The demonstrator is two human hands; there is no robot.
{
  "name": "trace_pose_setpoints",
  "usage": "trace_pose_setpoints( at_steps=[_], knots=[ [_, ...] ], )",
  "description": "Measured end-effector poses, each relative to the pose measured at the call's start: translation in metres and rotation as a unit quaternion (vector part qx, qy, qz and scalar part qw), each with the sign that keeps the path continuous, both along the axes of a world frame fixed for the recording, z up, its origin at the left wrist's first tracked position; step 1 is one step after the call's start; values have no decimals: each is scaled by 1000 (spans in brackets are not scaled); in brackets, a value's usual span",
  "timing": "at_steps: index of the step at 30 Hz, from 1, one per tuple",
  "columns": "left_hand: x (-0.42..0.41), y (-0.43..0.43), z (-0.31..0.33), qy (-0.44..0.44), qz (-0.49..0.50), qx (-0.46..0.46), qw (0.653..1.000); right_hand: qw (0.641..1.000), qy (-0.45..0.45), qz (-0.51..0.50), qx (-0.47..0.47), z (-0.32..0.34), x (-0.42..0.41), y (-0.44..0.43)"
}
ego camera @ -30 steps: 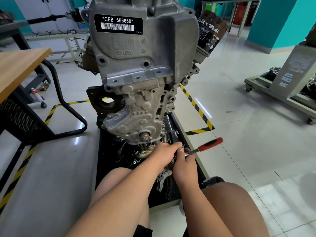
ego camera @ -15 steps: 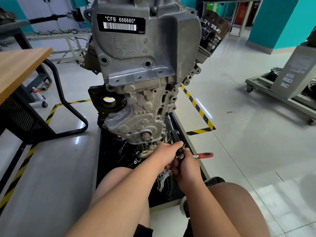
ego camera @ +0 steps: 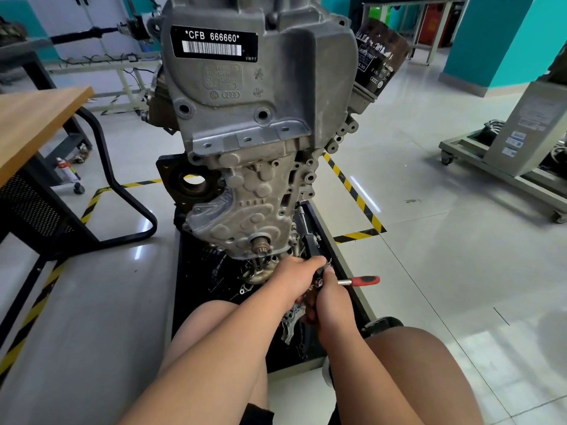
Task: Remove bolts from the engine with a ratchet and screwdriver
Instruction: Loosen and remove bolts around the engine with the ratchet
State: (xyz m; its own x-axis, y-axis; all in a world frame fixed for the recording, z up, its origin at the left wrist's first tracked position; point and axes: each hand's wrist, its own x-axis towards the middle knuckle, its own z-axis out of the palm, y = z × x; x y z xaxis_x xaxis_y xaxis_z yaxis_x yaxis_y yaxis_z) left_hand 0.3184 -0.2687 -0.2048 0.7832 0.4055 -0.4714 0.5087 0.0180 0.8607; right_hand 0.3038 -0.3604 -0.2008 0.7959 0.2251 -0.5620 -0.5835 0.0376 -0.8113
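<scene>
Right hand (ego camera: 329, 302), reaching out between two bare knees, is curled round the metal shank of the ratchet (ego camera: 364, 281). The tool's red handle sticks out toward 3 o'clock, free of the fingers. Left hand (ego camera: 291, 280) touches the right one at its 10 o'clock, fingers curled down over the tool's head. Whether they grip it I cannot tell, since the head is hidden beneath them. Both hands sit at the foot of the engine (ego camera: 260, 133), at 4 o'clock from a short shaft stub (ego camera: 260, 242) poking out of the lower cover. Under the hands, loose metal parts (ego camera: 290, 325) lie in the black tray (ego camera: 187, 280) that bears the engine. The engine stands upright and fills the middle up to 12 o'clock. It has a black label (ego camera: 214, 44) reading *CFB 666660* near its top and a dark oil filter (ego camera: 380, 53) jutting out at 1 o'clock. Yellow-black tape (ego camera: 352, 191) crosses the tiled floor at 3 o'clock from the block. A wooden surface (ego camera: 36, 124) stands at 9 o'clock, and a wheeled cart (ego camera: 506, 167) far off at 2 o'clock.
</scene>
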Motion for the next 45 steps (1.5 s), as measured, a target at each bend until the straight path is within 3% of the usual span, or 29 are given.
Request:
trace_pose_setpoints(
  at_steps=[5, 9, 12, 16, 21, 26, 34, 40, 45],
  knots=[
    [1, 0, -1, -9, -3, 2, 1000, 987, -118, -15, -109, -3, -1, -1],
    [2, 1, -1, -14, -2, -24, 1000, 950, -247, 35, -187, -4, -4, -3],
    [2, 1, -1, -23, -5, -46, 999, 923, -292, 71, -242, -4, -6, -5],
    [2, 3, -3, -20, -8, -34, 999, 944, -271, 46, -185, -2, -6, -3],
    [0, 2, -1, 6, -21, -5, 1000, 994, -101, 0, -50, -3, 0, -2],
    [0, 2, -2, 9, -19, -11, 1000, 1000, -9, 1, 5, 0, 3, -2],
    [3, 3, -9, -10, 2, -3, 1000, 997, 35, -27, 65, 4, 1, 0],
    [2, 1, -7, -13, 0, 9, 1000, 998, -47, -36, -14, 3, 0, -2],
    [2, 1, -4, -17, 3, -6, 1000, 964, -218, 21, -149, 0, -6, -3]
  ],
)
